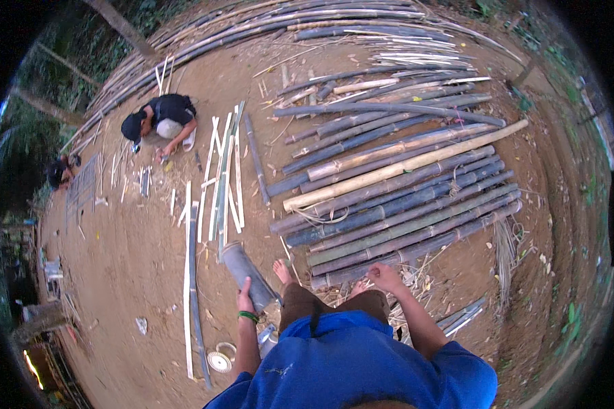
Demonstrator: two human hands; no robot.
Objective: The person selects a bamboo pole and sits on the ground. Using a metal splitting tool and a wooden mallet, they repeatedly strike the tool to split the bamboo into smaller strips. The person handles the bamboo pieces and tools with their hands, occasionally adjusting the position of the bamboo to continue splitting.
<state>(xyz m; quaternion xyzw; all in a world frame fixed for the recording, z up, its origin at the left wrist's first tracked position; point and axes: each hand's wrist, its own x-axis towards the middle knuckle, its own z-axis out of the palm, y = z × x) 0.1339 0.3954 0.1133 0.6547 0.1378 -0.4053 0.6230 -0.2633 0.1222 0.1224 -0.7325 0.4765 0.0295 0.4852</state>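
Observation:
My left hand, with a green band at the wrist, grips the side of a short, thick piece of dark bamboo beside my left leg. The piece leans at a slant, its far end close to long split bamboo strips on the ground. In front of my right knee, my right hand is raised with its fingers curled together; whatever they may hold is too small to tell. Just beyond that hand lies the nearest pole of a row of bamboo poles.
More bamboo poles and pale strips lie farther out. A person in dark clothes squats at the far left, and another person is beyond. A white round basket-like object rests near my left arm, beside a long pale strip.

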